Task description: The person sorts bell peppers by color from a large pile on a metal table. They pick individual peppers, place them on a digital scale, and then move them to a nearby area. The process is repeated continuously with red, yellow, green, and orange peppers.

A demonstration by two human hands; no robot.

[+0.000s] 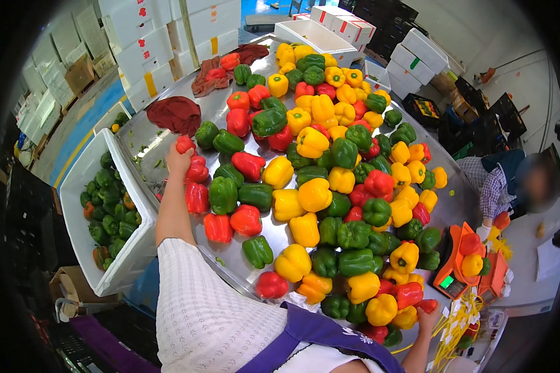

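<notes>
My left hand (180,163) reaches out over the left side of a metal table (242,281). Its fingers are closed round a small red bell pepper (185,144), with more red bell peppers (197,198) beside the wrist. At the near right edge, my right hand (428,318) grips another red bell pepper (427,305), partly hidden by the heap. Red, green and yellow bell peppers (315,195) lie spread and piled across the tabletop. A dark red cloth (174,115) rests just beyond my left hand.
Left of the table stands a white foam box (99,281) holding mostly green peppers. An orange scale (452,261) with peppers on it sits at the right, near yellow ties (460,323). Beyond it a person (494,186) leans in. Foam boxes (143,43) are stacked behind.
</notes>
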